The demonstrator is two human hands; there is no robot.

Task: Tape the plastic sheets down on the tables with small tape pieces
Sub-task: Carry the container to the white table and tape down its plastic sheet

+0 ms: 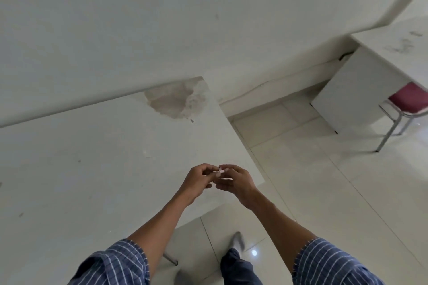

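While both hands meet above the near right corner of the table, a tiny pale piece of tape (221, 171) sits pinched between their fingertips, too small to show its shape clearly. The left hand (200, 180) grips it with thumb and forefinger drawn close together, the other fingers curled under. The right hand (234, 181) meets it from the other side, its thumb and forefinger also narrowed onto the tape, its lower fingers bent loosely toward the left hand. Both forearms are bare, coming out of blue striped sleeves (328, 264). Below the hands lies the white table (92, 169), its top scuffed with small dark marks; whether a plastic sheet covers it I cannot tell. Near its far corner is a rough, discoloured patch (176, 102). Pale floor tiles (312, 180) spread to the right, where a 2nd white table (382, 46) stands with a red-seated chair (410, 99) tucked beneath it. A socked foot (238, 242) shows on the floor between the arms.
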